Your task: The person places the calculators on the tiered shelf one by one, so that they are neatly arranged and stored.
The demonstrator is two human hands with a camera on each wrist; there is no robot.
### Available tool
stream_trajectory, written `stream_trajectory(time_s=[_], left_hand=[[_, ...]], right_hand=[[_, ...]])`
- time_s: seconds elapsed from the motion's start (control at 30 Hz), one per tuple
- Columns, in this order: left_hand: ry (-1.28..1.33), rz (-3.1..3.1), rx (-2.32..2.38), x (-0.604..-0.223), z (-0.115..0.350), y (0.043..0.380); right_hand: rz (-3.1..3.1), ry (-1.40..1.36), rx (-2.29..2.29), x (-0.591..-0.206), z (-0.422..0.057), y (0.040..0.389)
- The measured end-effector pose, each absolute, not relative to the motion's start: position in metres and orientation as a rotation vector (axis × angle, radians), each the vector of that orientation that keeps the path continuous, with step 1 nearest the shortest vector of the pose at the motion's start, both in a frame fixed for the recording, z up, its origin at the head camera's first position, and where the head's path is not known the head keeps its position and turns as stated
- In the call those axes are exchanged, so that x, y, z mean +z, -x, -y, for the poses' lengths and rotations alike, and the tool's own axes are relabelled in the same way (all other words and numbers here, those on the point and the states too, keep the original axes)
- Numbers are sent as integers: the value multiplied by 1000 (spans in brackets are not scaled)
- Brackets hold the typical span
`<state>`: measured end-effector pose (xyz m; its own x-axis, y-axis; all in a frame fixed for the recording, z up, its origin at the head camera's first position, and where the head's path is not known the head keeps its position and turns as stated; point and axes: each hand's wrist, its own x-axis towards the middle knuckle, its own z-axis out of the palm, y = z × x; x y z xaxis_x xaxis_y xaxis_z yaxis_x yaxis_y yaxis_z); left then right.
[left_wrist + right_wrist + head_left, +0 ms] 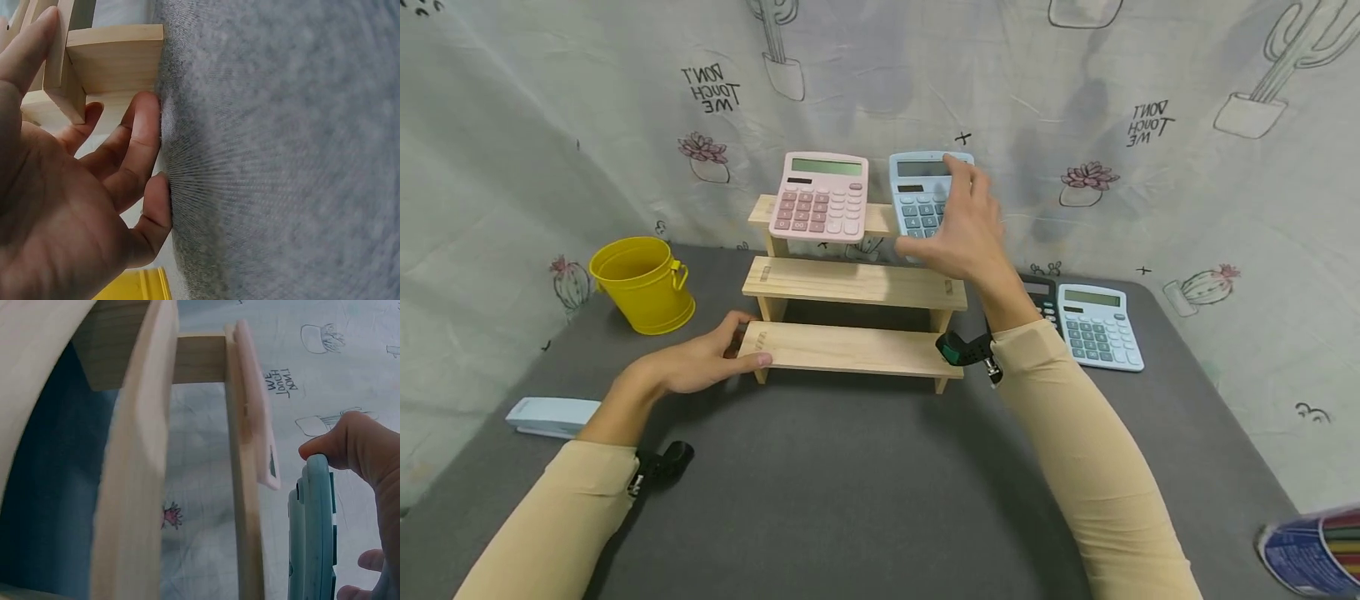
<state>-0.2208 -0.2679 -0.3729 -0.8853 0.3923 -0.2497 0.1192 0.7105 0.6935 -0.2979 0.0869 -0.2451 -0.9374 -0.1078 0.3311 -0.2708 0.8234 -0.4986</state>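
Observation:
A three-tier wooden stand (853, 282) stands on the grey table. My left hand (696, 360) grips the left end of its lowest shelf (857, 346), thumb on top, the other fingers around the side and below. A pink calculator (820, 200) lies on the left part of the top shelf. My right hand (967, 227) holds a light blue calculator (913, 200) by its edges above the right part of that shelf. In the right wrist view a gap shows between the blue calculator (320, 531) and the top shelf (245, 506).
A yellow bucket (643, 287) stands left of the stand, with a pale blue stapler (553, 415) nearer me. On the right lie another light blue calculator (1099, 327) and a black one (1040, 292), partly hidden. A blue pencil tin (1296, 554) sits at the lower right. Patterned cloth hangs behind.

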Motion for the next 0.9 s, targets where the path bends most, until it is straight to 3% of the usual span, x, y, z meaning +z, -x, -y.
stream_trajectory(time_s=[0.9], left_hand=[[-417, -2539, 1028, -378, 266, 220]], right_hand=[[2932, -222, 744, -248, -77, 322]])
